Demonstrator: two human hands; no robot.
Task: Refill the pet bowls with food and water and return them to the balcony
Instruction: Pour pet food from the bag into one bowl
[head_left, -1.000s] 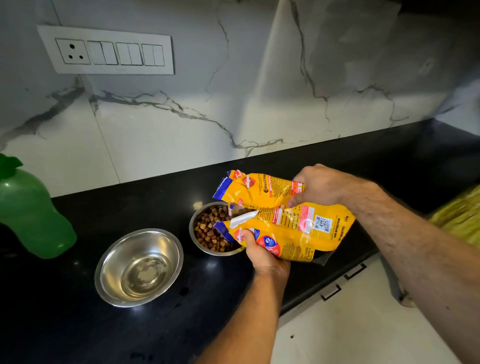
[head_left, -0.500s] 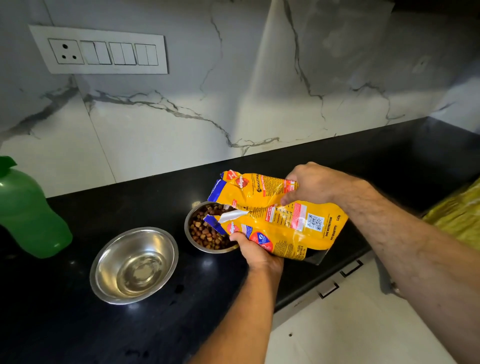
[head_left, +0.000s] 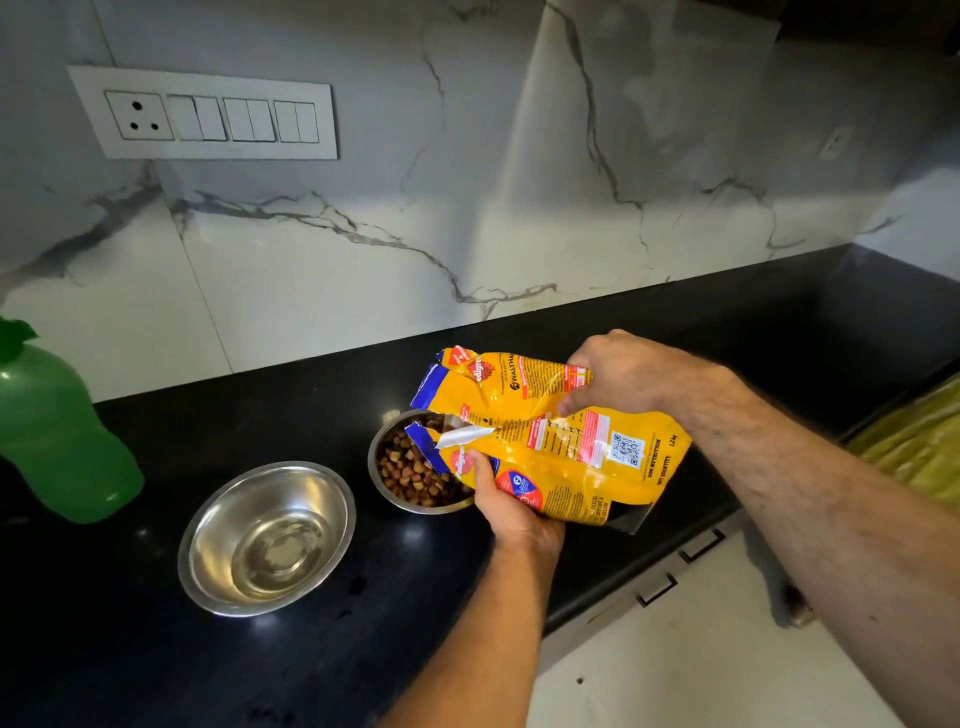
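Note:
A yellow dog food bag lies tipped on its side, its torn open mouth over a small steel bowl filled with brown kibble. My left hand grips the bag's lower edge near the mouth. My right hand pinches the bag's upper side. To the left, a larger steel bowl stands on the black counter with clear water in its bottom.
A green plastic bottle stands at the counter's far left. A switch panel is on the marble backsplash. Drawer handles run below the counter's front edge. Something yellow-green lies at the right edge.
Both hands and the bag hold nearly the same place over the kibble bowl; the view has shifted slightly. No change in grip.

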